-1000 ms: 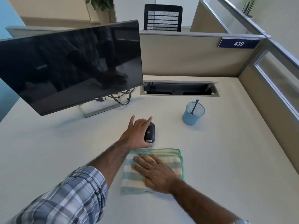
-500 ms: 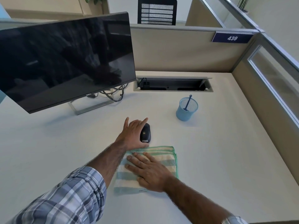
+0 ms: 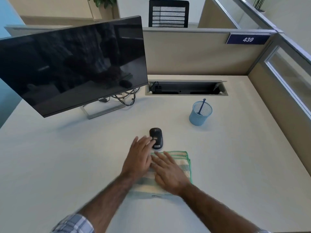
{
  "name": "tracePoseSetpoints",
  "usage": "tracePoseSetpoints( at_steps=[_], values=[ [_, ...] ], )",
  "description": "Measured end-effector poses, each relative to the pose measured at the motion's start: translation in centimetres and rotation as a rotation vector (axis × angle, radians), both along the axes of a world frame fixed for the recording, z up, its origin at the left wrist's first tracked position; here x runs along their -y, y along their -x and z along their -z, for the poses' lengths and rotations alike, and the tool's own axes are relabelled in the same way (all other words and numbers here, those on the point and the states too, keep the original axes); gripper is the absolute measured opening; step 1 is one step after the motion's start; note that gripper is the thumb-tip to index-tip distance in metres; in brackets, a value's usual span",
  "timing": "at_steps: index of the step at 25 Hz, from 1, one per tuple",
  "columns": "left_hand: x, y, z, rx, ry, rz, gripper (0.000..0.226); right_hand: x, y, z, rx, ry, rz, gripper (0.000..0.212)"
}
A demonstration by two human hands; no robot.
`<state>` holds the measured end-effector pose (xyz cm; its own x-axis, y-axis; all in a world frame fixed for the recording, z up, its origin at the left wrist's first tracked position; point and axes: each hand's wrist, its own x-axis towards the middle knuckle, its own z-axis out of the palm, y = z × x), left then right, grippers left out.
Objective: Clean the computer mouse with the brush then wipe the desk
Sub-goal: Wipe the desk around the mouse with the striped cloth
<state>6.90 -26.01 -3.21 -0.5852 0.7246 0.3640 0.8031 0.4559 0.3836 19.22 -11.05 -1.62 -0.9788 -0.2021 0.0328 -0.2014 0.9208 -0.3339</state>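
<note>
A black computer mouse [image 3: 156, 137] lies on the white desk [image 3: 67, 162] near the middle. My left hand [image 3: 138, 157] is flat and open just behind it, fingertips touching its left side, holding nothing. Right behind the mouse lies a folded green-and-cream striped cloth [image 3: 183, 165]. My right hand [image 3: 168, 174] rests flat on that cloth with the fingers spread. A blue brush [image 3: 201, 107] stands handle-up in a blue mesh cup [image 3: 200, 115] at the right rear.
A dark Dell monitor [image 3: 72, 68] on a metal stand fills the left rear, with loose cables [image 3: 125, 98] behind it. An open cable tray [image 3: 185, 88] is set into the desk's back. Beige partitions [image 3: 185, 52] wall the back and right.
My left hand has let go of the mouse and drawn back toward me, now flat beside the cloth. The mouse stands uncovered. My right hand stays on the cloth.
</note>
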Motion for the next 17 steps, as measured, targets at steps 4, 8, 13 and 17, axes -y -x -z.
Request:
tracePoseSetpoints(
  at_steps=[4,8,13,17],
  values=[
    [2.7,-3.9,2.8,0.046,0.139,0.052,0.049,-1.1,-1.4,0.2,0.027,-0.103,0.168,0.046],
    [3.2,-4.1,2.7,0.089,0.332,0.002,0.058,-1.8,-3.4,-0.6,0.263,-0.146,0.112,0.066],
    [4.0,-5.0,2.1,0.092,0.403,0.035,0.065,-2.3,-4.6,-1.3,0.353,-0.188,0.024,0.083],
    [5.3,-6.0,1.9,0.117,0.452,0.082,0.073,-2.1,-4.6,-1.3,0.405,-0.223,0.001,0.089]
  ],
)
